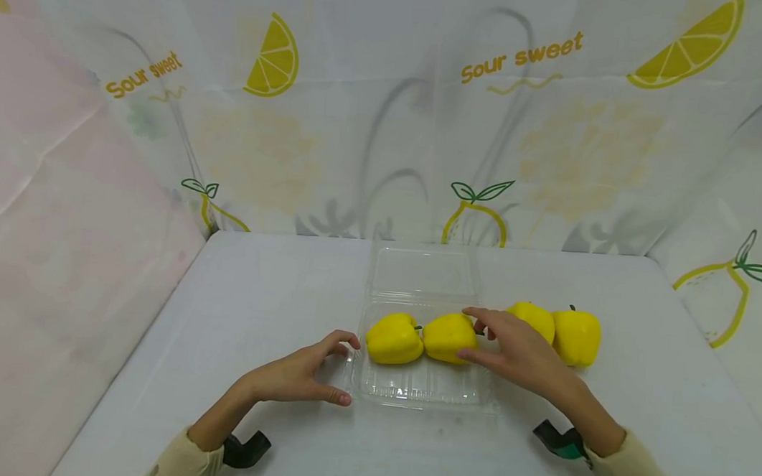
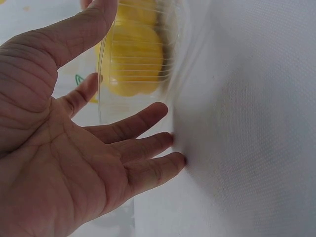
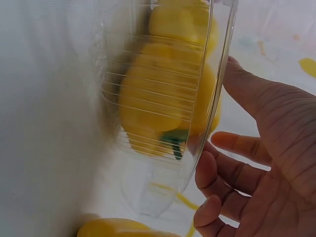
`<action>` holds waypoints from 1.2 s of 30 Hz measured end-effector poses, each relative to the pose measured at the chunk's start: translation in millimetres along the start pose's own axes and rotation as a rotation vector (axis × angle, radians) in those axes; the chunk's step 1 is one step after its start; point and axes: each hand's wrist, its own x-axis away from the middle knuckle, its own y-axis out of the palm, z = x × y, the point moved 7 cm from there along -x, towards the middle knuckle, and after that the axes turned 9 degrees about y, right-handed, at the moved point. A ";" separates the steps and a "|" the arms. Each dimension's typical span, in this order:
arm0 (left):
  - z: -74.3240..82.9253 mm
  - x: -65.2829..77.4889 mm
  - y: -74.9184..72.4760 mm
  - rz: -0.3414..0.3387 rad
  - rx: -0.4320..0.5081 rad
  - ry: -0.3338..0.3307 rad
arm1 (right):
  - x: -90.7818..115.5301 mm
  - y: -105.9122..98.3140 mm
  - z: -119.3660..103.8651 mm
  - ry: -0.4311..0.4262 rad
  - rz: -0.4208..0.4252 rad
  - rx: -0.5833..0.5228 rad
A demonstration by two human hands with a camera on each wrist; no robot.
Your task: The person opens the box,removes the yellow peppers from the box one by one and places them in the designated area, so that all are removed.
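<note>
A clear plastic clamshell box (image 1: 411, 395) stands with its lid (image 1: 426, 270) folded back. Inside it, two yellow bell peppers lie side by side: the left pepper (image 1: 394, 338) and the right pepper (image 1: 448, 337). My right hand (image 1: 520, 348) reaches over the box's right rim, thumb and index finger at either side of the right pepper's stem end; its green stem (image 3: 173, 143) shows through the ribbed wall. Left of the box, my left hand (image 1: 306, 372) holds nothing, its fingers spread near the left wall. In the left wrist view its lower fingertips (image 2: 178, 159) are down at the tabletop.
Two more yellow bell peppers stand right of the box: a nearer pepper (image 1: 533, 319), partly hidden by my right hand, and an outer pepper (image 1: 576, 337). A white cloth (image 1: 262, 289) covers the table. Behind it hangs a lemon-printed curtain (image 1: 360, 136).
</note>
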 end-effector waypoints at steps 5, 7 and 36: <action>1.2 0.1 -0.6 0.000 0.005 0.000 | -3.1 2.4 -1.2 0.036 -0.005 0.025; 1.0 0.2 -0.4 0.001 0.007 0.001 | -3.8 3.6 -1.3 0.044 -0.006 0.032; 0.2 0.8 0.0 0.001 0.009 0.007 | -6.0 7.1 -11.2 0.000 0.042 0.071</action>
